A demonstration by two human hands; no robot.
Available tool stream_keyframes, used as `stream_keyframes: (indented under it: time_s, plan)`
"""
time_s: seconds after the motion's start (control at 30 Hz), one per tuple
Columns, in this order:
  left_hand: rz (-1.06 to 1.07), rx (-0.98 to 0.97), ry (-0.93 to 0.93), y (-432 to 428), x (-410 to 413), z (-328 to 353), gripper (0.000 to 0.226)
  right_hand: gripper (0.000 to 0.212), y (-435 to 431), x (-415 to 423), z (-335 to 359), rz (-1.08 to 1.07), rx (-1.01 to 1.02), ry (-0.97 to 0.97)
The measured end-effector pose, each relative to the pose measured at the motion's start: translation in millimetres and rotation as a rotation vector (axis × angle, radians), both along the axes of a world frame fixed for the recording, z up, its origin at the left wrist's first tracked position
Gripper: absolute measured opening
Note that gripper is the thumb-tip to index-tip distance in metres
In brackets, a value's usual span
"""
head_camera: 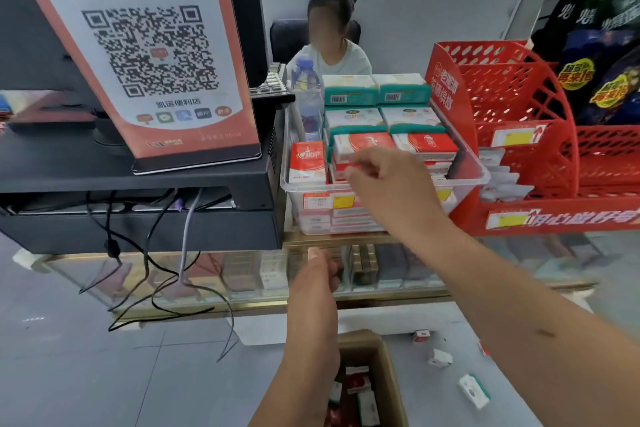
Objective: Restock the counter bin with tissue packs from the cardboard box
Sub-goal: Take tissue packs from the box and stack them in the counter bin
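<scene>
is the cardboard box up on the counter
No, the box sits on the floor below the counter, with packs inside.

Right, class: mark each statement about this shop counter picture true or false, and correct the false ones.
1. The right hand reaches over the clear bin. True.
2. The cardboard box is empty. False: tissue packs lie in it.
3. Loose packs lie on the floor. True.
4. The red rack stands left of the bin. False: it stands to its right.
5. The left hand is inside the bin. False: it is lower, in front of the counter.
</scene>
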State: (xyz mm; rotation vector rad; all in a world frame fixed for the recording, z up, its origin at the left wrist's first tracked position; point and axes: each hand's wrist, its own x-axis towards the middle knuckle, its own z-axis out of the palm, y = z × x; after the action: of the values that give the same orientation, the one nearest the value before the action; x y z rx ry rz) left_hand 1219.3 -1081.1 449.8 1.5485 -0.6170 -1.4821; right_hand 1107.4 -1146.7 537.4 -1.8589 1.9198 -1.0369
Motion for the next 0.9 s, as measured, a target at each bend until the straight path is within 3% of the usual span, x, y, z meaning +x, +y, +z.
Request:
stream_keyframes:
  time_s: [0.17,0.5,0.67,0.9]
  plan:
    - [-0.108,0.077,0.022,7.8,-2.9,-27.9,0.045,0.010,47.0,-12.2,-40.0,-0.083,0.034,-0.162]
    - [-0.198,0.226,-0.029,28.7,-20.9,-95.7,0.042,0.022,92.3,-45.4,-158.5,-0.142,0.298,-0.323]
    - [-0.161,0.252,-0.092,33.8,-29.3,-169.1,0.040,0.026,99.1,-65.4,-271.4,-0.053,0.495,-0.215]
    - [-0.090,0.396,-0.121,34.3,-25.4,-325.0,0.050,0.032,108.9,-77.0,-490.7,0.180,0.874,0.003]
